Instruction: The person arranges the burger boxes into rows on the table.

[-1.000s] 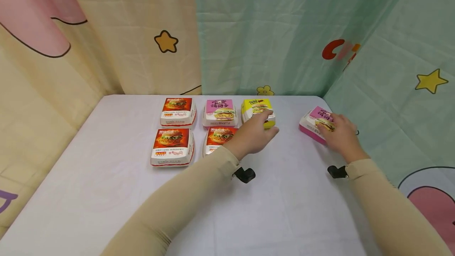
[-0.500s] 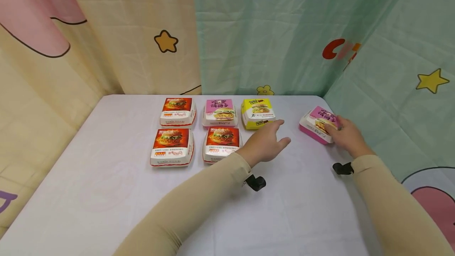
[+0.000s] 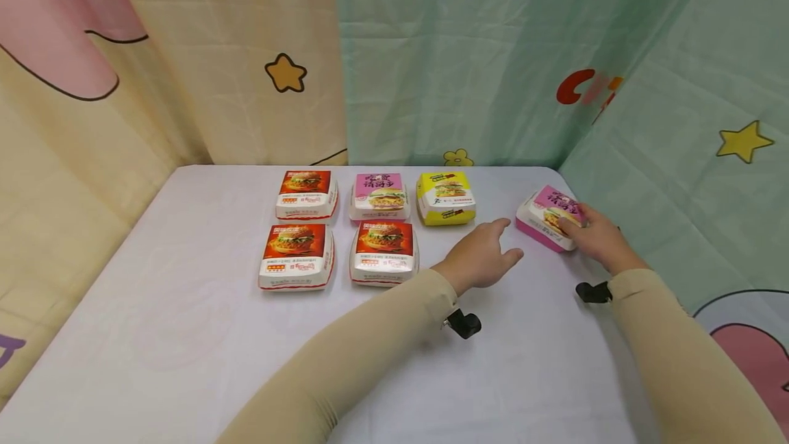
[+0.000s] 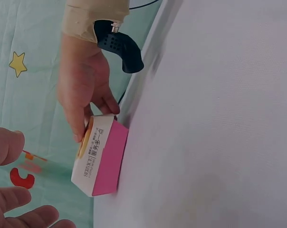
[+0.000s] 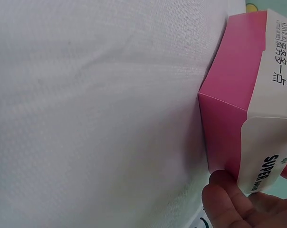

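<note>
My right hand grips a pink-and-white burger box by its right side, near the table's right edge. The right wrist view shows several fingers along one side of this burger box, with the thumb partly visible at the picture's edge. The box sits turned at an angle on the white cloth. To its left, my left hand hovers with fingers spread, holding nothing. In the left wrist view, the left hand's fingers are extended, apart from the burger box.
A yellow burger box and another pink one stand in the back row with a red one. Two more red boxes sit in front. Curtains with cartoon prints border the table.
My left hand has drawn away from the yellow burger box, moving right and toward me. My right hand has shifted to the right side of the pink box, which has stayed nearly in place.
</note>
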### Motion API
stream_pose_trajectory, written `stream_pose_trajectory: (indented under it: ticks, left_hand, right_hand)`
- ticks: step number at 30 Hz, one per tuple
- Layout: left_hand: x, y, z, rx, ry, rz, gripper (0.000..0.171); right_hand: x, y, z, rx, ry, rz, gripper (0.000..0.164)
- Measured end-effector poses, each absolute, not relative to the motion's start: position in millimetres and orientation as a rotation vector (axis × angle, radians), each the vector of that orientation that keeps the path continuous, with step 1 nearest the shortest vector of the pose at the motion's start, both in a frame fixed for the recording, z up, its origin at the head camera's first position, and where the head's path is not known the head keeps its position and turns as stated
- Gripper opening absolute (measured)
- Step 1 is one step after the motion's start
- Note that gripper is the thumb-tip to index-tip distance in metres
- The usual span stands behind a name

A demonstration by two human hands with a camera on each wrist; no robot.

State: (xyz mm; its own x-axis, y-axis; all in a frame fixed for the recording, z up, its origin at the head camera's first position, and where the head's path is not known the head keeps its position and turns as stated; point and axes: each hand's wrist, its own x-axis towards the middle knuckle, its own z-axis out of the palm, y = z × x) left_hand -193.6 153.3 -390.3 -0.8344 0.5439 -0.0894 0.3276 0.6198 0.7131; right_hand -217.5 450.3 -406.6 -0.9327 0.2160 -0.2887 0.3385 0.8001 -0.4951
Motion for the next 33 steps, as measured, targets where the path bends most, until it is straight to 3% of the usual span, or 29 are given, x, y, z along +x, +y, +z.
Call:
stream_pose_trajectory:
  ticks: [33]
  left_hand:
    - [-211,192,-420,0.574,2.474,1.022,0.074]
  right_hand:
    - [-206,449,-395,0.371,2.688,-0.937,0.112]
